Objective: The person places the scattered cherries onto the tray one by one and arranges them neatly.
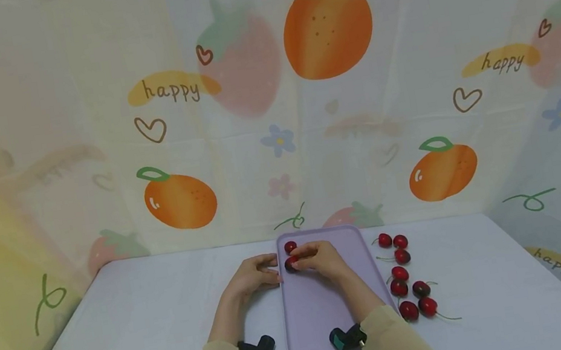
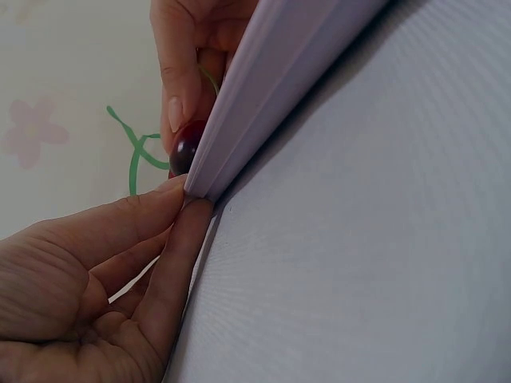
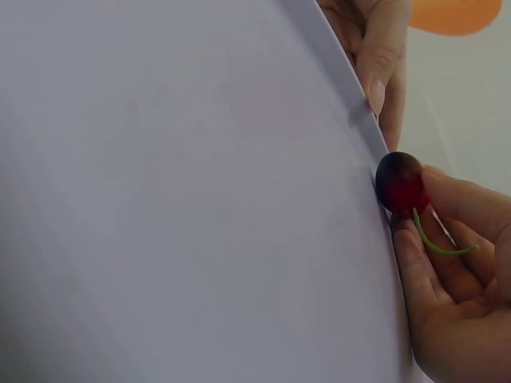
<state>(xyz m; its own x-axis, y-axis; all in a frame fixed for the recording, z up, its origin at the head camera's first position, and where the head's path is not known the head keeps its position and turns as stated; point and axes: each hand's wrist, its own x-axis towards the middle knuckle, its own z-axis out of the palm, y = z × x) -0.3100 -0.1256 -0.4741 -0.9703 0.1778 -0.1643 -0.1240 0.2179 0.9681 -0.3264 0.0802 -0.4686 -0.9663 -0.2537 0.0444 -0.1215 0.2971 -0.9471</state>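
A light purple tray (image 1: 325,321) lies lengthwise on the table. My left hand (image 1: 255,276) is at its left edge, fingertips pinching the rim (image 2: 231,120) in the left wrist view. With thumb and fingers, my right hand (image 1: 321,260) holds a dark red cherry (image 1: 291,264) over the tray's far left part. That cherry (image 3: 401,183) is against the tray's side wall in the right wrist view, its green stem hanging toward the palm. Just beyond it, another cherry (image 1: 290,247) sits in the tray's far left corner.
Right of the tray, several stemmed cherries lie loose on the white table (image 1: 471,267), including one near the back (image 1: 400,241) and one near the front (image 1: 428,306). A fruit-printed cloth (image 1: 232,146) hangs behind the table.
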